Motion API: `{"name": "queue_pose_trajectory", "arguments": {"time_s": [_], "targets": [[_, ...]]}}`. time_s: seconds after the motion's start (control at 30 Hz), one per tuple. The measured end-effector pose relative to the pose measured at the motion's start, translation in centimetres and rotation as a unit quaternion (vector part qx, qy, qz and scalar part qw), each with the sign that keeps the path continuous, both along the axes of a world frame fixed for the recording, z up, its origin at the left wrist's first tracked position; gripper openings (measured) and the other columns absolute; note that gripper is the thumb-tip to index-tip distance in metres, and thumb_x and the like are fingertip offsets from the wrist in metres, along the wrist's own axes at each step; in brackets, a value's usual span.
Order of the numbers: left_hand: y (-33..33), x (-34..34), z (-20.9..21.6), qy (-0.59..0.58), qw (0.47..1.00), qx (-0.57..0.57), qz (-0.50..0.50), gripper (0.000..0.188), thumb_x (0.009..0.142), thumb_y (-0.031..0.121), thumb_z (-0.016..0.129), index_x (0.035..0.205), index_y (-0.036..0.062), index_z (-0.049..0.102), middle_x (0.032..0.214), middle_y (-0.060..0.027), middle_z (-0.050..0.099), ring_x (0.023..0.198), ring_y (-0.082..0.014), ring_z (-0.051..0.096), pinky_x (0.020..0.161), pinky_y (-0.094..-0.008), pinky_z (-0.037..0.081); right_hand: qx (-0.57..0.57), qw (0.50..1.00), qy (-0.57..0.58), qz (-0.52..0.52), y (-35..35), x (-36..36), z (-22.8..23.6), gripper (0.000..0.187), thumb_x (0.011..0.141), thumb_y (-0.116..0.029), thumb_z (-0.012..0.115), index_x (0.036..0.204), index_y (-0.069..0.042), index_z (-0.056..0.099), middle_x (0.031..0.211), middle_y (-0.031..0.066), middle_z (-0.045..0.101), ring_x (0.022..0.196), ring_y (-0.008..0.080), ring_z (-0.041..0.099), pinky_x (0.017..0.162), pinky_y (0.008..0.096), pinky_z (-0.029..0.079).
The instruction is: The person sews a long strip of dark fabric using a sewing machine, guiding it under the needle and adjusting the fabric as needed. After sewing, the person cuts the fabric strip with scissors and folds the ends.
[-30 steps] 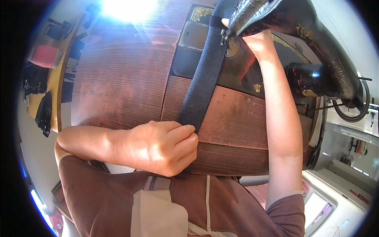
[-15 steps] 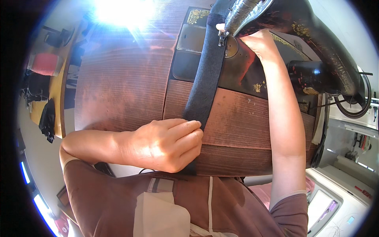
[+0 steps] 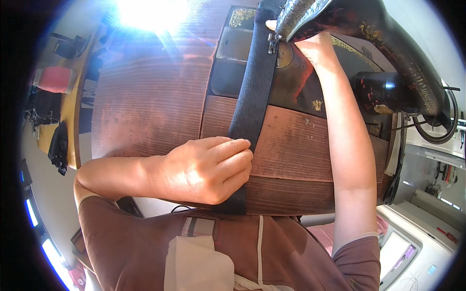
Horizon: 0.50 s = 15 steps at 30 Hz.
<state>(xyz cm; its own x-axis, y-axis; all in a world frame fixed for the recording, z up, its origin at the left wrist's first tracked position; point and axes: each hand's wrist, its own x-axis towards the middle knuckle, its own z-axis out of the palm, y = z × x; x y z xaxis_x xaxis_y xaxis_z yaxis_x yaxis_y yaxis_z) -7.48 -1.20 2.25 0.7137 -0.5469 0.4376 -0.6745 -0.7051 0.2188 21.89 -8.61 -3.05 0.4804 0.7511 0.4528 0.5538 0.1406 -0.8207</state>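
A long dark blue fabric strip [image 3: 251,99] runs from the table's near edge up under the presser foot [image 3: 273,43] of a black sewing machine [image 3: 388,43] with gold ornament. My left hand [image 3: 208,169] is closed on the strip at the near part of the table, fingers pinched at its right edge. My right hand [image 3: 314,48] reaches behind the machine's needle head; most of its fingers are hidden there. One fingertip shows at the strip's edge just left of the head, and whether the hand grips the cloth is hidden.
The wooden table [image 3: 150,106] extends to the left under a bright glare. A yellowish side table [image 3: 72,116] at far left carries a pink spool-like bundle [image 3: 54,79] and dark items. The machine's handwheel [image 3: 439,121] stands at right, close to my right forearm.
My left hand has shifted slightly away from my body along with the fabric strip, which has slid a little farther under the presser foot. My right hand stays behind the machine head.
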Motion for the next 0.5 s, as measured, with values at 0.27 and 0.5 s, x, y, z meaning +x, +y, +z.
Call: {"name": "queue_pose_trajectory", "arguments": {"time_s": [0.27,0.5], "targets": [[0.3,0.2,0.4,0.011,1.000,0.019,0.012,0.026,0.060,0.006,0.066,0.083,-0.0070,0.065,0.092,-0.0165,0.063,0.092,-0.0300,0.067,0.075,-0.0354,0.059,0.075,0.974,0.193,0.097,0.4,-0.2,0.5,0.052,0.080,0.005,0.071,0.127,-0.003,0.051,0.112,0.0062,0.058,0.102,0.0179,0.058,0.089,0.0360,0.054],[0.6,0.5,0.3,0.016,0.999,0.025,0.013,0.026,0.060,0.005,0.066,0.083,-0.0067,0.065,0.094,-0.0162,0.063,0.094,-0.0298,0.066,0.076,-0.0351,0.059,0.020,0.948,0.297,0.114,-0.1,0.3,1.8,0.046,0.077,0.000,0.076,0.118,-0.004,0.056,0.104,0.0050,0.059,0.096,0.0177,0.058,0.084,0.0331,0.054]]}}
